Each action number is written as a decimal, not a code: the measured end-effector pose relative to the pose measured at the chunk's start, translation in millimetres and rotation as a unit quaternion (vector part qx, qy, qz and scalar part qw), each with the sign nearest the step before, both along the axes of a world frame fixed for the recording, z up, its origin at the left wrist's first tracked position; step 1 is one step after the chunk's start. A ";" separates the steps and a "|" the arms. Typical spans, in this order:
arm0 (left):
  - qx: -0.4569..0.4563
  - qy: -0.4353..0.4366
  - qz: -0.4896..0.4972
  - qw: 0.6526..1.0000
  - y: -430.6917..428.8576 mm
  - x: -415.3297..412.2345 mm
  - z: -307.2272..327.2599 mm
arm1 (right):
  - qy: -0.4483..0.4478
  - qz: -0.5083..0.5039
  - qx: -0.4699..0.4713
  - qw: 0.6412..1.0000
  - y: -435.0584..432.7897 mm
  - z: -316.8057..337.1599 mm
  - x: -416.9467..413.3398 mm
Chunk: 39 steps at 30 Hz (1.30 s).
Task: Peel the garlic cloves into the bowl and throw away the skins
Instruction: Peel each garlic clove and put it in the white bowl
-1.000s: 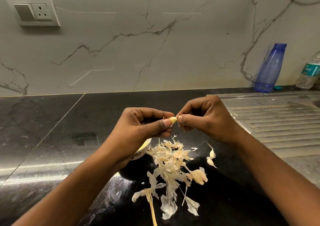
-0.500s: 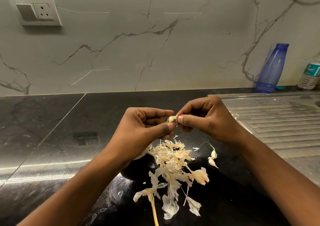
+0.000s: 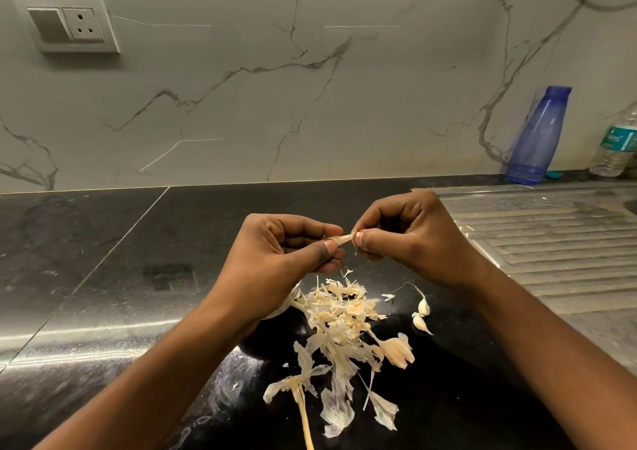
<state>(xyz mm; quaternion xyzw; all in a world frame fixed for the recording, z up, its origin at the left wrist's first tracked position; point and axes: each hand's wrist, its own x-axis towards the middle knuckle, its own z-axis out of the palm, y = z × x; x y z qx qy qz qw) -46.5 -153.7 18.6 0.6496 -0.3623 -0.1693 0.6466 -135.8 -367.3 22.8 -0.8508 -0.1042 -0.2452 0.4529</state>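
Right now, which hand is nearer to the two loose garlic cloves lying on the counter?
Right. The right hand is just behind the two loose garlic cloves; the left hand is farther off to their left, past the skin pile. Both pinch a third clove.

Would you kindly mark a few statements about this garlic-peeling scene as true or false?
1. The left hand and the right hand pinch one garlic clove between them. True.
2. The skins are heaped inside the bowl. False: they lie loose on the black counter.
3. Two loose cloves lie on the counter to the right of the skins. True.
4. The blue bottle lies on its side. False: it stands upright against the wall.
5. A plug sits in the socket. False: its holes are bare.
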 end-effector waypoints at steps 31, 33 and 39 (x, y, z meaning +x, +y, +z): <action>-0.046 0.229 -0.029 0.972 0.5 1.9 9.0 | 0.040 0.042 -0.070 0.996 -5.1 1.5 -3.7; -0.046 0.239 -0.034 0.969 0.0 1.5 9.1 | 0.030 0.048 -0.059 0.997 -2.5 0.3 -3.3; -0.037 0.248 -0.048 0.967 0.0 1.7 7.1 | 0.011 0.033 -0.096 0.995 2.2 -3.1 -0.6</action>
